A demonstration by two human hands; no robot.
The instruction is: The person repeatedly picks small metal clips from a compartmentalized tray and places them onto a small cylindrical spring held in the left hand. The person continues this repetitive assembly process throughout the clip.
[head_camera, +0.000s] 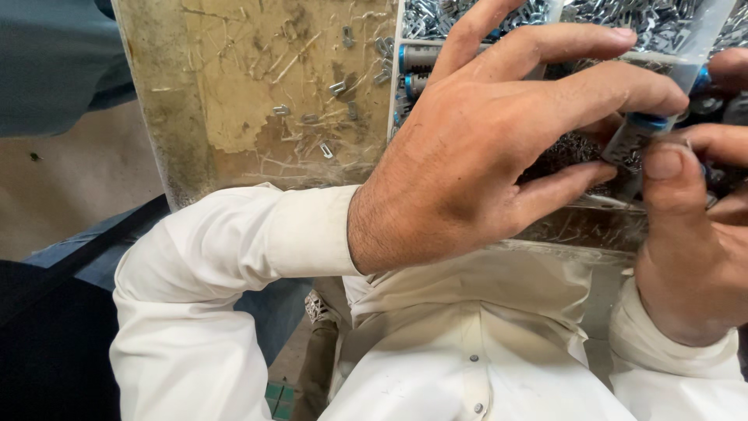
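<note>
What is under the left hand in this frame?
Under the left hand lies a tray of small metal clips and grey cylinders with blue ends. The hand covers most of the tray, so the rest cannot be seen.

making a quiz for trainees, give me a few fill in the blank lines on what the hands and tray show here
1. The right hand pinches a small grey cylinder with a ____ end cap.
2. The person's sleeves are ____.
3. The tray compartments hold heaps of small ____ clips.
4. The left hand has its fingers ____ over the tray.

Missing words: blue; white; metal; spread
</note>
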